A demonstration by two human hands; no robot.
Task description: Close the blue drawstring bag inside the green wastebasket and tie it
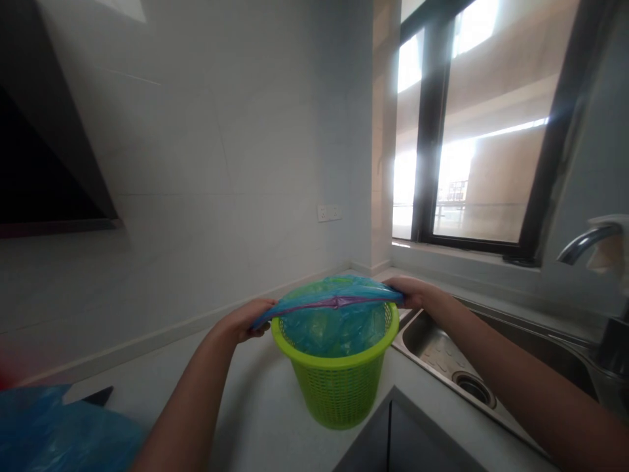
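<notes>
A lime-green mesh wastebasket (339,393) stands upright on the white countertop. A thin blue plastic bag (324,331) hangs inside it, and the bag's edge with a purple drawstring is stretched taut across the top. My left hand (248,319) is closed on the bag's edge at the left, just outside the basket's rim. At the right, my right hand (407,292) grips the other end of that edge. Some of the fingers of both hands are hidden by the plastic.
A steel sink (435,351) with a drain lies to the right, below a faucet (587,242). Another blue plastic bag (63,429) is at the lower left, beside a dark pointed object (99,396). A wall socket (329,213) sits behind the basket.
</notes>
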